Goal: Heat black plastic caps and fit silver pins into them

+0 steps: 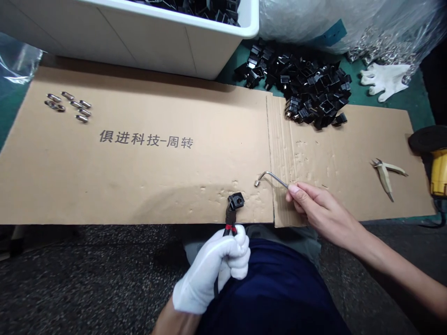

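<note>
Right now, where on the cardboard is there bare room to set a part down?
Bare: the cardboard below the printed characters, and between bent metal tool and cutters. Crowded: pile of black parts, metal links.

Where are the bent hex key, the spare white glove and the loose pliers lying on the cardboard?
bent hex key (270,174): head view, its bend.
spare white glove (386,80): head view, palm.
loose pliers (385,174): head view, near handle.

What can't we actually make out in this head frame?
- White bin: top cut off by the frame edge, so most of its contents are hidden.
- Pliers: handles buried in the gloved left hand.
- Bent metal tool: long end covered by the right hand.
- Small metal pieces: too small to identify.
- Yellow tool: cut off by the right edge.
</note>
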`<control>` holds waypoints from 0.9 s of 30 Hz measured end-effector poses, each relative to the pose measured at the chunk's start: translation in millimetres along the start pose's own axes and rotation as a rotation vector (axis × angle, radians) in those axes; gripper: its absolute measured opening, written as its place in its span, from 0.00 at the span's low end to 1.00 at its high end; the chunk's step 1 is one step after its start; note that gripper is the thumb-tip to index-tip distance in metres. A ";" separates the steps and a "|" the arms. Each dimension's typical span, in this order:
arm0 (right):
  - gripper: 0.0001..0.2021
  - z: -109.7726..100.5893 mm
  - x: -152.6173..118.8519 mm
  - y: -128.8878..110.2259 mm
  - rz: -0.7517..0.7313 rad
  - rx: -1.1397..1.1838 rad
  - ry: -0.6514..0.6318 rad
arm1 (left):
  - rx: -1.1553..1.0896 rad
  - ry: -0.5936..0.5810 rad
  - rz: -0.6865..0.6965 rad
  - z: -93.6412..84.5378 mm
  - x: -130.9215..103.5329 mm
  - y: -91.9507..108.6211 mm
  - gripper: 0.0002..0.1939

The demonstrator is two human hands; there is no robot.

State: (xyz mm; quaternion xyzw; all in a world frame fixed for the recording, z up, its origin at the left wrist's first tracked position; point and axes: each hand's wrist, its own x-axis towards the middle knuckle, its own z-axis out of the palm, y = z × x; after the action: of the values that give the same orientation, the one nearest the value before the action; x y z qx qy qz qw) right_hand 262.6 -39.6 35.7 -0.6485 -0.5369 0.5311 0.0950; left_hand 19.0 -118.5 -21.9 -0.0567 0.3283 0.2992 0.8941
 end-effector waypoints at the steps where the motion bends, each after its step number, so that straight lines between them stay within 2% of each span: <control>1: 0.24 -0.2 1.1 0.2 0.006 0.013 -0.005 | -0.007 -0.003 0.001 0.0 0.3 -0.7 0.17; 7: 0.23 0.1 -1.1 2.1 0.039 0.131 -0.019 | -0.019 0.003 0.003 1.0 0.5 -2.3 0.16; 12: 0.22 -1.6 1.8 4.3 0.132 0.332 -0.081 | -0.039 0.017 -0.030 14.4 -1.5 -5.4 0.16; 17: 0.21 -1.7 4.9 2.6 0.196 0.436 -0.123 | -0.200 -0.074 -0.115 30.2 3.9 -7.9 0.19; 20: 0.21 -1.8 5.2 3.3 0.232 0.492 -0.144 | -0.281 -0.129 -0.170 37.5 8.6 -6.7 0.18; 27: 0.18 2.6 2.6 6.2 0.326 0.641 -0.187 | -0.324 -0.148 -0.153 46.0 12.6 -4.1 0.15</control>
State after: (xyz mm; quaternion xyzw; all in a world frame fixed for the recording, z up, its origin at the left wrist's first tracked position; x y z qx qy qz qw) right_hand 263.9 -41.2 28.8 -0.6115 -0.2394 0.7375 0.1579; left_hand 54.4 -101.8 5.7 -0.2026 0.2039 0.2825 0.9152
